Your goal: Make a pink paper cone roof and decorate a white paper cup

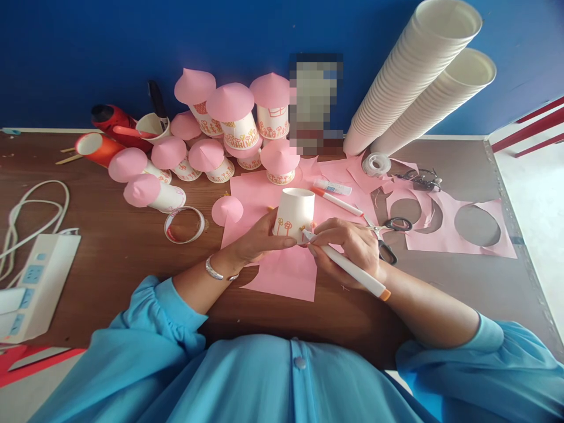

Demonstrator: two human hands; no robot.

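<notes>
A white paper cup [296, 208], upside down, is in my left hand [259, 238], whose fingers wrap its left side and base. Small orange and yellow flowers are drawn low on the cup's wall. My right hand [352, 247] grips a white marker [352, 271] with an orange end, its tip at the cup's lower right. Pink paper [291, 273] lies beneath both hands. Beside my right hand rest black-handled scissors [388, 249] and a second marker [339, 202]. A small pink paper cone [228, 210] lies left of the cup.
Several decorated cups with pink cone tops [231, 108] stand behind. Two tall stacks of white cups [409, 82] lean at the back right. Cut pink scraps [445, 229], a tape roll [184, 224], a glue stick [332, 187] and a power strip [48, 282] are around.
</notes>
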